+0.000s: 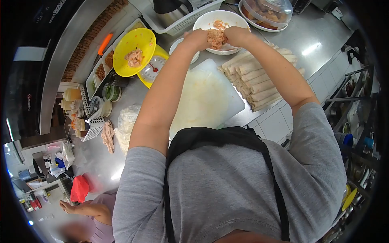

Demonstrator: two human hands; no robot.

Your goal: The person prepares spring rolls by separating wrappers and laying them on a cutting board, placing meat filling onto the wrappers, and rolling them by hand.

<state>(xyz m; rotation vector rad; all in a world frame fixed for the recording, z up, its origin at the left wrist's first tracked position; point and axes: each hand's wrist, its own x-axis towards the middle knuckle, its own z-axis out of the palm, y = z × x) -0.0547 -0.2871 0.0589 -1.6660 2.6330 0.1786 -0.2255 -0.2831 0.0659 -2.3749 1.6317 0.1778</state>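
Observation:
My left hand (197, 40) and my right hand (238, 37) are at the near rim of a white bowl (199, 22). Between them is a clump of minced meat filling (216, 39), and the curled fingers of both hands press into it from either side. My fingertips are partly hidden in the meat. More filling clings to the bowl's inside. Just below the bowl lies a white cutting board (210, 97), with a stack of pale rolled wrappers (259, 81) to its right. A small white dish (194, 58) is partly covered by my left forearm.
A yellow bowl (121, 60) with some filling rests on a yellow kitchen scale (154, 69). Farther left are ingredient trays (101, 73), a white basket (94, 128) and a plastic bag (126, 124). A covered plate (269, 14) stands at upper right. Another person's arm (89, 208) shows at lower left.

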